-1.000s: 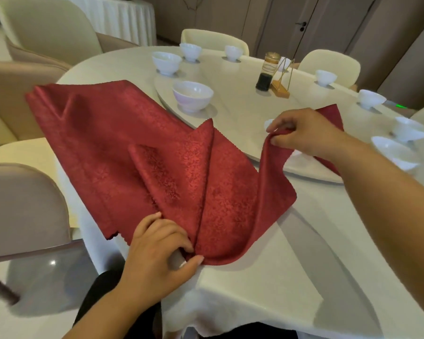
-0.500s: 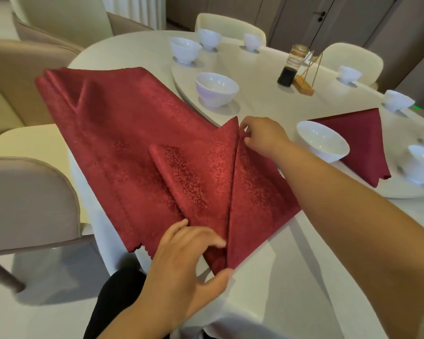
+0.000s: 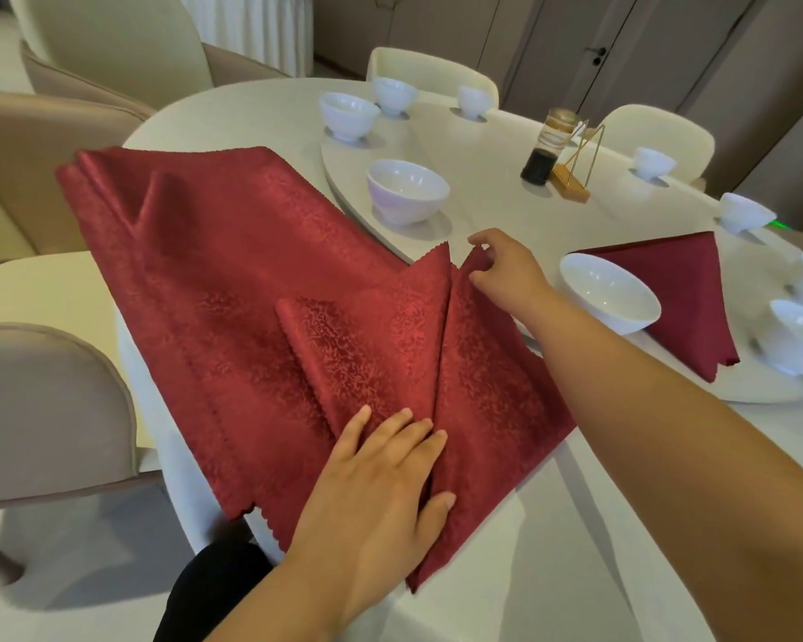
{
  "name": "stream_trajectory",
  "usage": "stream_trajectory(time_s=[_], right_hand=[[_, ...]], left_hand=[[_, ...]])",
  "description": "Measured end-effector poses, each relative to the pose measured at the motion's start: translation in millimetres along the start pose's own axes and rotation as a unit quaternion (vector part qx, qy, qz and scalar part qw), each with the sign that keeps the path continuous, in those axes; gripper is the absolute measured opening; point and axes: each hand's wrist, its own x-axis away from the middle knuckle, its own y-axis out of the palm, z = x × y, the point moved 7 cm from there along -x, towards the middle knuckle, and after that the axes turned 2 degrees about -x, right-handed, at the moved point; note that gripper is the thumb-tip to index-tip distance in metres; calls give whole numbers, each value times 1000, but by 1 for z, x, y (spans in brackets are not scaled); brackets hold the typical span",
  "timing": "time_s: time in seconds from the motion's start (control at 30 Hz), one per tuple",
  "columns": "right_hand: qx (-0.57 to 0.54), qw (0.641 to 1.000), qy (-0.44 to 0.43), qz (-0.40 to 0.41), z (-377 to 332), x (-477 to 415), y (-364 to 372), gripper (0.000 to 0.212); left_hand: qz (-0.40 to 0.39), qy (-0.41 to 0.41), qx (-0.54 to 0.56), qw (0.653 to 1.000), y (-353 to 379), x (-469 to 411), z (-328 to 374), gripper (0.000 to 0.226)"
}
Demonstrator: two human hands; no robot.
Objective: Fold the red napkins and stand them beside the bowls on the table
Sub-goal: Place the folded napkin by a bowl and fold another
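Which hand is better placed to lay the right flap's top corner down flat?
Probably the right hand: it pinches that corner of the napkin, while the left hand lies flat, pinning the lower point.

The round white-clothed worktop [image 3: 529, 549] carries a spread stack of red patterned cloth napkins [image 3: 205, 271] at nine o'clock and a raised white turntable [image 3: 483, 187] toward one o'clock.

red patterned napkin [image 3: 390, 349] with two corners folded in to meet along a centre crease, flat on a spread stack of red napkins [image 3: 195, 252] overhanging the tabletop [image 3: 576, 525] edge, triangular folded napkin [image 3: 687, 289] just behind a white bowl [image 3: 610, 294]
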Motion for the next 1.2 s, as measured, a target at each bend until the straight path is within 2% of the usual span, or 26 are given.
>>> stream_trajectory(time_s=[0.23,0.4,0.5,0.57,0.63,0.7,0.77,0.87,0.9,0.93,0.97,1.07,1.2], right_hand=[[-28,999,-13,-25,-4,1,15,54],[-33,997,-45,49,-3,32,-10,52],[-55,988,-126,74,-3,87,-23,40],[-43,977,-201,48,-2,134,-18,36],[24,966,-258,-6,4,173,1,38],[111,954,-275,-39,14,193,19,41],[166,951,-245,-88,24,196,30,61],[139,970,-142,-142,51,176,28,103],[145,973,-111,-141,62,168,23,111],[155,975,-85,-134,71,160,17,109],[162,977,-61,-126,77,154,11,99],[176,976,-24,-128,85,149,9,56],[167,977,-22,-129,86,151,9,49]], left_hand=[[-5,-8,-2,1000,1,0,-1,58],[-7,-5,-12,1000,0,-2,0,53],[-18,-8,-20,1000,1,-1,0,52],[-23,-10,-21,999,1,-1,0,52],[-26,-11,-19,999,1,-2,0,53],[-30,-12,-17,999,2,-2,0,54],[-41,-13,-19,999,3,-3,0,54],[-52,-14,-19,998,2,-4,-1,53],[-57,-12,-20,998,2,-4,-1,53],[-63,-9,-22,998,2,-4,-1,53],[-66,-7,-23,998,3,-4,-1,53],[-61,-6,-23,998,2,-4,-2,53],[-41,1,-52,998,-7,-22,17,46]])
